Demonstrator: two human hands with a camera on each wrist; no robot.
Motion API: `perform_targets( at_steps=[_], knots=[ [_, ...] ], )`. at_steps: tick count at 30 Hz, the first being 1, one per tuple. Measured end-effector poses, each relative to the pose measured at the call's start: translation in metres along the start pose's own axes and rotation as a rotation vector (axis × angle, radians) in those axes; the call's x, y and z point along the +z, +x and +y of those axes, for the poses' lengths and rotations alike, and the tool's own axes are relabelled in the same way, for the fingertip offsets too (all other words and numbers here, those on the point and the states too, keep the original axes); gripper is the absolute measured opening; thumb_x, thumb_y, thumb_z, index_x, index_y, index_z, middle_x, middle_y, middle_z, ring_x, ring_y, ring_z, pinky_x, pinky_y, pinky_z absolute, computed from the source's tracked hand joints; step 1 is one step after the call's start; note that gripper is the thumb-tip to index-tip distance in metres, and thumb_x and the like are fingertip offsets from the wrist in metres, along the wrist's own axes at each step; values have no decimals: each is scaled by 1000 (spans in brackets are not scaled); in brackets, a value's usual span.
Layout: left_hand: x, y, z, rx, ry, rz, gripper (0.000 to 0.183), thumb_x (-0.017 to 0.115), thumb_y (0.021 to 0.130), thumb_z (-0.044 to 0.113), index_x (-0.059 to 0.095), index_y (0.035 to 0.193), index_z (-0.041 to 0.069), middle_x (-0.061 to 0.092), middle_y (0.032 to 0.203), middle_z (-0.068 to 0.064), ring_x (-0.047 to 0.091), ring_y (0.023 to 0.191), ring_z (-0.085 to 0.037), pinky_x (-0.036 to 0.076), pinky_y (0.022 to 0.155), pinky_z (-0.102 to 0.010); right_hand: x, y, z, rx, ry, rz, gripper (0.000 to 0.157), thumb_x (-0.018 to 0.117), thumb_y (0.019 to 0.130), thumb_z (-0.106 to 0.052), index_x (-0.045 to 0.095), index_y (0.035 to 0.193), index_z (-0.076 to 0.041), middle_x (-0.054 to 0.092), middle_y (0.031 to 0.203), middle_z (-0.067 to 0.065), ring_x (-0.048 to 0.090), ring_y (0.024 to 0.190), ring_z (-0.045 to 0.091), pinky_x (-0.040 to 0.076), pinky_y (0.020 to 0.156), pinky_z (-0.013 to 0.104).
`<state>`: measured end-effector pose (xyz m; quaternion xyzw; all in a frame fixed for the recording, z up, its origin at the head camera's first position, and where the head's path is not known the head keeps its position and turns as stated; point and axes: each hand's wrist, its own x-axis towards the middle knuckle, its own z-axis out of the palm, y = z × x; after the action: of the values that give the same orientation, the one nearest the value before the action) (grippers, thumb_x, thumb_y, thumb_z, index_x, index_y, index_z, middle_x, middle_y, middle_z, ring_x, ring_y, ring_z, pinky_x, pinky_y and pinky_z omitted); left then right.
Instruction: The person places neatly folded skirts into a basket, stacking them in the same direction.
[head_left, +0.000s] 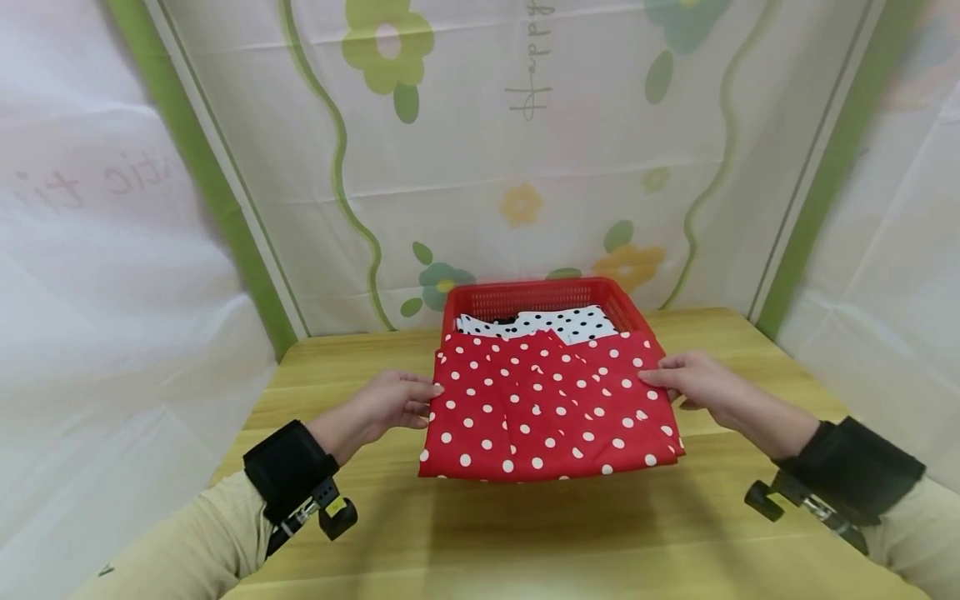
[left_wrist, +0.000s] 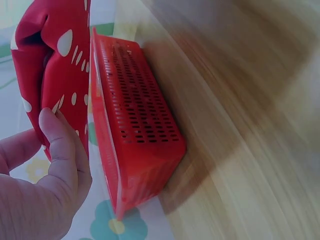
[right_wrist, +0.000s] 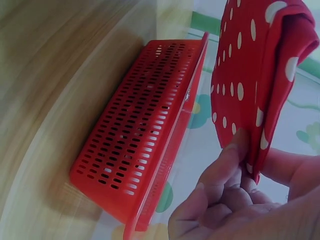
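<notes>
A folded red cloth with white polka dots (head_left: pixel 551 408) is held up level over the near part of a red plastic basket (head_left: pixel 525 292). My left hand (head_left: pixel 393 404) pinches its left edge between thumb and fingers. On the opposite side my right hand (head_left: pixel 693 383) pinches the right edge. Layered folds of the cloth show in the left wrist view, above the left hand (left_wrist: pixel 55 170). In the right wrist view the cloth (right_wrist: pixel 245 85) hangs between thumb and fingers, apart from the basket's rim. The cloth hides the front of the basket in the head view.
Inside the basket lies white fabric with black dots (head_left: pixel 570 323), beside a small black patch. The basket stands on a wooden table (head_left: pixel 345 500) near its back edge. A white curtain with printed flowers (head_left: pixel 465 167) hangs behind, and more white sheeting flanks both sides.
</notes>
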<state>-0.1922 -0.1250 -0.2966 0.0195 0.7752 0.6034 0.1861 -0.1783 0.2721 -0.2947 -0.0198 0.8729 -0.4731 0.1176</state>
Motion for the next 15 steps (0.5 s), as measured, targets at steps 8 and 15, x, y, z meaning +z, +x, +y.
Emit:
perform_targets(
  at_steps=[8, 15],
  knots=[
    [3, 12, -1, -30, 17, 41, 41, 64, 94, 16, 57, 125, -9, 68, 103, -15, 65, 77, -20, 56, 76, -31, -4, 8, 2, 7, -29, 11, 43, 59, 97, -25, 58, 116, 13, 66, 78, 0, 60, 76, 18, 45, 69, 32],
    [6, 32, 1, -26, 28, 59, 37, 60, 96, 13, 56, 125, -10, 66, 106, -17, 61, 77, -20, 53, 67, -24, -7, 23, 5, 7, -38, 62, 39, 60, 97, -25, 61, 112, 12, 63, 73, -2, 56, 73, 17, 42, 66, 32]
  ],
)
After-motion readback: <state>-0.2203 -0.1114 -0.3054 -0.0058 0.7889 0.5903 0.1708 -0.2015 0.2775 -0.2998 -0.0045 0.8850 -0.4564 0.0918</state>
